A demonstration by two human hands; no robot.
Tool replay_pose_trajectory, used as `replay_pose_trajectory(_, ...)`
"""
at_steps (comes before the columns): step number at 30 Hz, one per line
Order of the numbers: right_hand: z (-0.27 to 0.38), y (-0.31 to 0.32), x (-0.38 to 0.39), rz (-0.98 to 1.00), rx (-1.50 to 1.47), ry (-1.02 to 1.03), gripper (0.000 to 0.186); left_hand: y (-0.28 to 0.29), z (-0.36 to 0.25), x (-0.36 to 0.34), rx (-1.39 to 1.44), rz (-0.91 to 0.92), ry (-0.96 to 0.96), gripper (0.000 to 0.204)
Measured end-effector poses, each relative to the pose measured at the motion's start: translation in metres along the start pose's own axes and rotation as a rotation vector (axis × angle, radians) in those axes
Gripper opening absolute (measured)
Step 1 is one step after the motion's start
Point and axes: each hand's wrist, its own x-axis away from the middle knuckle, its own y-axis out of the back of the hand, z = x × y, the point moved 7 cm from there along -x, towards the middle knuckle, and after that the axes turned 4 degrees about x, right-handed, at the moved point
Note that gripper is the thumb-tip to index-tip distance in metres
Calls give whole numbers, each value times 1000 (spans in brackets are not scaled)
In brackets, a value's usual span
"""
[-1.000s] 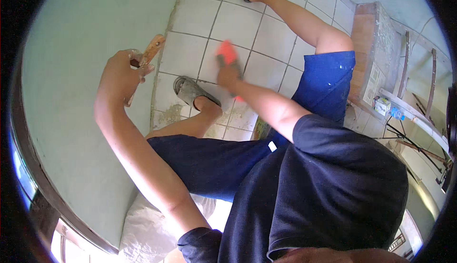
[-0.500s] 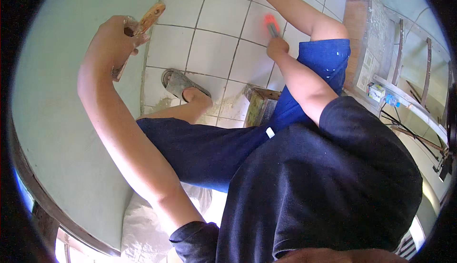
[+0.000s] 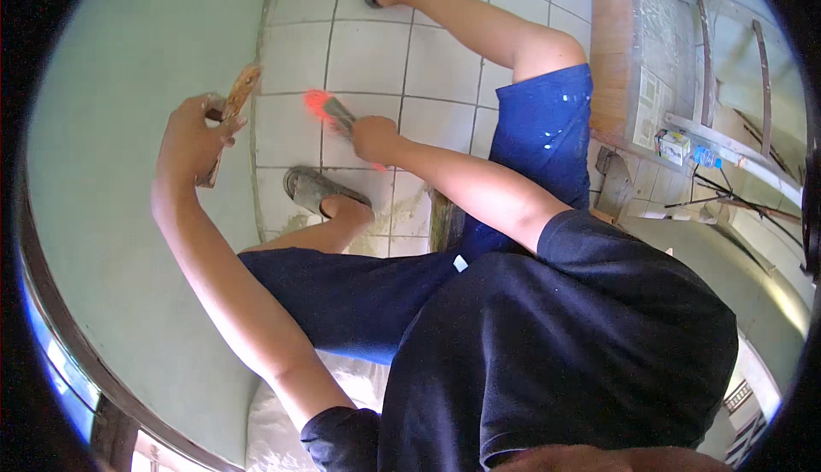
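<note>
My left hand (image 3: pixel 192 143) is raised beside the pale green wall, its fingers closed round a narrow brown wooden piece (image 3: pixel 240 96) with a hole near its upper end. The lower end of that piece shows below my fingers; its middle is hidden by the hand. To the right, over the tiled floor, my right hand (image 3: pixel 376 140) is closed on a grey tool with a red end (image 3: pixel 339 116). The red end points left, toward my left hand, and is blurred. A small red bit shows below my right fist. The two hands are well apart.
The pale green wall (image 3: pixel 128 215) rises along my left. White floor tiles (image 3: pixel 368 53) lie beneath my sandalled feet. A low worn block (image 3: pixel 443 220) stands near my legs. At right are a small box (image 3: pixel 673 146), a blue-capped bottle (image 3: pixel 706 156) and a wooden frame (image 3: pixel 767 87).
My right hand has swung left with the grey and red tool, nearer my left hand. My left hand, still on the wooden piece, sits slightly lower in view; the whole view has shifted.
</note>
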Motion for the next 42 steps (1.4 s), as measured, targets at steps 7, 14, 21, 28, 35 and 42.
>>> replay_pose_trajectory(7, -1, 152, 20, -232, -443, -12, 25, 17, -41, -27, 166, -238, -139, 39)
replay_pose_trajectory(14, -69, 181, 59, -446, -675, -137, 45, 0, -157, -59, 314, -388, -313, 34)
replay_pose_trajectory(21, -96, 174, 53, -393, -922, -163, 40, -19, -273, -68, 352, -300, -360, 31)
replay_pose_trajectory(28, -111, 174, 33, -440, -931, -238, 42, -25, -312, -59, 299, -301, -509, 31)
replay_pose_trajectory(35, -126, 171, 27, -507, -767, -278, 43, -28, -308, -71, 500, -217, -569, 33)
replay_pose_trajectory(42, -149, 172, 24, -446, -519, -332, 43, -17, -283, -57, 97, -359, -584, 46)
